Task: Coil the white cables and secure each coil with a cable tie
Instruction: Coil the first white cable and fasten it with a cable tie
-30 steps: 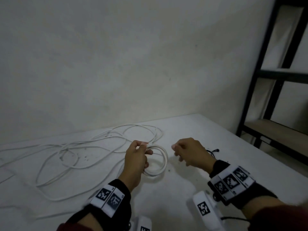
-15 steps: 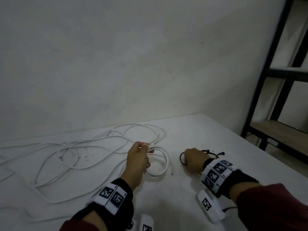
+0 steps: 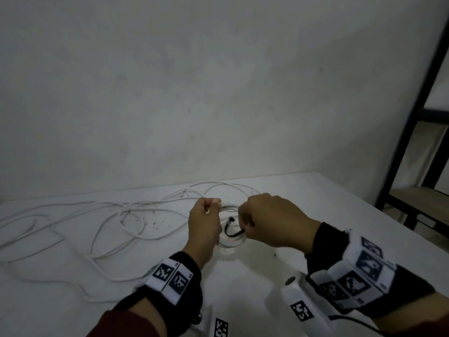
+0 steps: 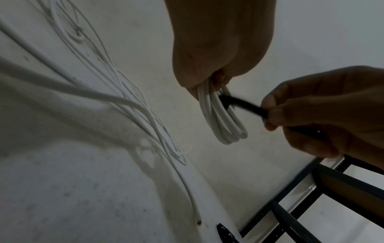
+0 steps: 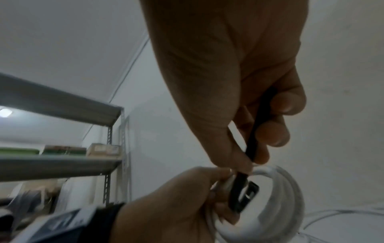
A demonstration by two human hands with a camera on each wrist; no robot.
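Note:
My left hand (image 3: 206, 222) grips a small coil of white cable (image 3: 232, 243) above the white table (image 3: 267, 276); the coil's loops (image 4: 222, 118) hang from its fingers. My right hand (image 3: 272, 222) pinches a black cable tie (image 3: 233, 231) and holds it against the coil, right beside the left hand. In the right wrist view the black cable tie (image 5: 243, 194) crosses the coil (image 5: 286, 197) by the left hand's fingers (image 5: 220, 179), its head end curled inward. The tie (image 4: 243, 103) pokes between the loops.
Loose white cable (image 3: 116, 220) sprawls in tangled loops over the left half of the table, one strand running to the coil. A dark metal shelf rack (image 3: 413, 147) stands at the right past the table's edge. A plain wall is behind.
My right hand picked up the black cable tie from the table at the right and brought it left to the coil. The left hand kept holding the coil.

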